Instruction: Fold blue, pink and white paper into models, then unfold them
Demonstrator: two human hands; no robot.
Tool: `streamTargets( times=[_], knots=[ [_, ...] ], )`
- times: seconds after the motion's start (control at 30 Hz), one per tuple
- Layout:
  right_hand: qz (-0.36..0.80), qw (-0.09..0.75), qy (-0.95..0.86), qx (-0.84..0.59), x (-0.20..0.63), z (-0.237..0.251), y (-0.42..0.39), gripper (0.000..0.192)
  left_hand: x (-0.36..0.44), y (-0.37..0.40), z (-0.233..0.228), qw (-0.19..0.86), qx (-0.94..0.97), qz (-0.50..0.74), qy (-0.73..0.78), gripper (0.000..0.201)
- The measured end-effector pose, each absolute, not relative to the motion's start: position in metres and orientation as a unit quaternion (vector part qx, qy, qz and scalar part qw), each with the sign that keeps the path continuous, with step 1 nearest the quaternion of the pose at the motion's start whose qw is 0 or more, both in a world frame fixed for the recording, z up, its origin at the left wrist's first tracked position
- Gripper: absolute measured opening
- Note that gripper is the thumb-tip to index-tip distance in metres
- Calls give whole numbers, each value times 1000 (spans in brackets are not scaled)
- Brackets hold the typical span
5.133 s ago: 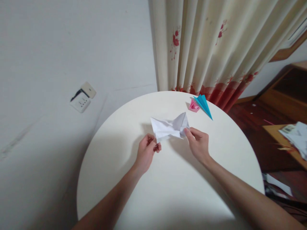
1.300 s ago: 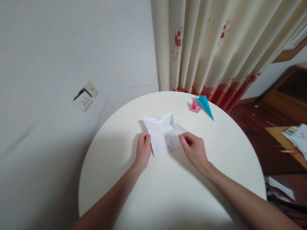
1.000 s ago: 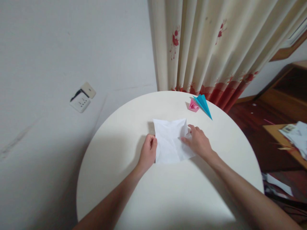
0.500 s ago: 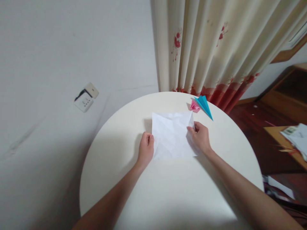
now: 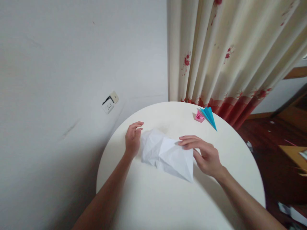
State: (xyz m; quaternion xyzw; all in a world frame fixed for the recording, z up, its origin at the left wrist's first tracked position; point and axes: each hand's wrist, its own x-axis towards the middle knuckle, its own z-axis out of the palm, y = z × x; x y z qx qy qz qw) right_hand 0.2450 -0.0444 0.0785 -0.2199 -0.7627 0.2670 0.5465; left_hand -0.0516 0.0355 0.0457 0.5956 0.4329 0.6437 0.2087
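A creased sheet of white paper (image 5: 168,153) lies crumpled on the round white table (image 5: 153,201), with ridges standing up across it and one corner pointing toward me. Beside its left end is my left hand (image 5: 132,140), its fingers curved and apart with nothing between them. My right hand (image 5: 205,155) is over the sheet's right end. Its fingers stretch out across the upper right corner and touch the paper, while the thumb sits apart from them by the right edge.
Near the table's far edge are a pink folded paper piece (image 5: 199,116) and a blue paper plane (image 5: 209,118). Behind them hangs a cream and red curtain (image 5: 203,64). A wall socket (image 5: 108,106) is at left. A wooden surface (image 5: 291,155) stands at far right.
The sheet was spread fairly flat between both hands and is now crumpled into ridges. My left hand has let go of its edge. My right fingers have straightened over it. The view has shifted.
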Motion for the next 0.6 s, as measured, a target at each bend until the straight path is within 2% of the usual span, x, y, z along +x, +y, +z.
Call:
streamTargets(
  times=[0.07,0.17,0.27,0.37,0.47,0.53,0.6],
  knots=[
    [247,456,-832,-196,246,75,-56,27,-73,31,49,226,572,636,467,33],
    [225,332,-895,-194,249,61,-75,32,-98,17,52,180,582,602,516,33],
    [246,230,-914,-227,253,47,-92,31,-96,-6,53,129,677,481,541,31],
    [262,224,-901,-262,246,35,-102,30,-64,-35,43,134,785,346,496,36],
    [220,282,-837,-415,221,16,-105,41,-26,-59,19,113,876,155,442,47],
    [164,279,-813,-484,200,-2,-104,52,-8,-69,2,67,889,94,444,52],
    [115,238,-815,-516,182,-18,-102,60,2,-74,-12,26,889,69,451,54]
  ],
)
